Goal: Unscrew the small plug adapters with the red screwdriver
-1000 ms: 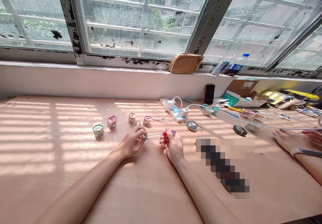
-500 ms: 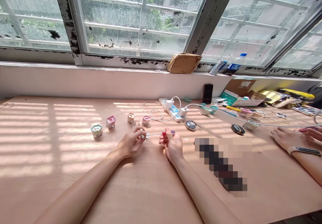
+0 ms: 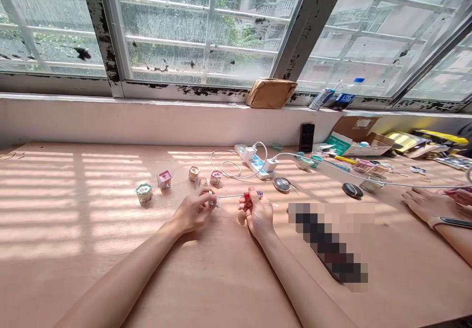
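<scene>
My left hand [image 3: 194,212] is closed, its thumb and fingertips pinching a small clear-and-white plastic piece [image 3: 215,201] just above the table. Facing it, my right hand [image 3: 258,214] grips a screwdriver [image 3: 253,195] by its red handle. The thin metal shaft lies level and points left, its tip at or very near the piece; whether it touches, I cannot tell. Just beyond my left hand are a clear open plastic part [image 3: 201,183], a small box with a pink top [image 3: 216,176] and one with an orange top [image 3: 193,172].
Further left stand a green-topped box [image 3: 143,192] and another pink-topped box [image 3: 164,179]. A power strip [image 3: 254,162] with white cables lies behind my hands, with a round silver object [image 3: 281,184] nearby. A blurred dark long object [image 3: 328,244] lies right. Another person's hand [image 3: 424,202] rests at far right.
My right hand has drawn the screwdriver slightly to the right, so more of its shaft shows. My left hand keeps its pinch on the piece. The whole view has shifted a little.
</scene>
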Motion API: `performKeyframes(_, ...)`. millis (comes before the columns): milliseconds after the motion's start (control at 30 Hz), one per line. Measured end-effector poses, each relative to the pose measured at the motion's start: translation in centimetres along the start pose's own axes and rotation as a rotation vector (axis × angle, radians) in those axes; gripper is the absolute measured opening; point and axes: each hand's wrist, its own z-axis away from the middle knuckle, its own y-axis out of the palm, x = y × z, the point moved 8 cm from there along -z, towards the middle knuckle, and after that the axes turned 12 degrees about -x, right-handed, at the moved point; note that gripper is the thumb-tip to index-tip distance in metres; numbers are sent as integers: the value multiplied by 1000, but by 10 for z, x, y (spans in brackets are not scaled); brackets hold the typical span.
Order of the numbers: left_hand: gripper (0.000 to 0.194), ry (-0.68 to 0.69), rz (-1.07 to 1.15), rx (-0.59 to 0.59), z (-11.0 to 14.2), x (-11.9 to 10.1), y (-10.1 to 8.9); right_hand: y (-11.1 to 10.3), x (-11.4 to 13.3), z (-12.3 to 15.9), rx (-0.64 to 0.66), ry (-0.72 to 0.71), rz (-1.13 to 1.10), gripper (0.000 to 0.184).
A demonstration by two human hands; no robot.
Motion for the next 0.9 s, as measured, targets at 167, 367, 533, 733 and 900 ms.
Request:
performKeyframes(167, 15, 86, -78, 168, 4, -2, 14, -3, 4, 1, -33, 14, -3, 45)
performKeyframes(367, 10, 128, -117, 232, 4, -5, 18, -3, 11, 5, -41, -113, 58, 43)
performKeyframes(533, 11, 131, -117, 246, 4, -8, 17, -2, 5, 5, -32, -77, 54, 40)
performKeyframes(733, 11, 133, -149, 267, 3, -7, 18, -7, 3, 1, -63, -44, 37, 42)
performKeyframes(900, 12, 143, -172, 279, 4, -6, 19, -10, -1, 1, -76, 3, 87, 44)
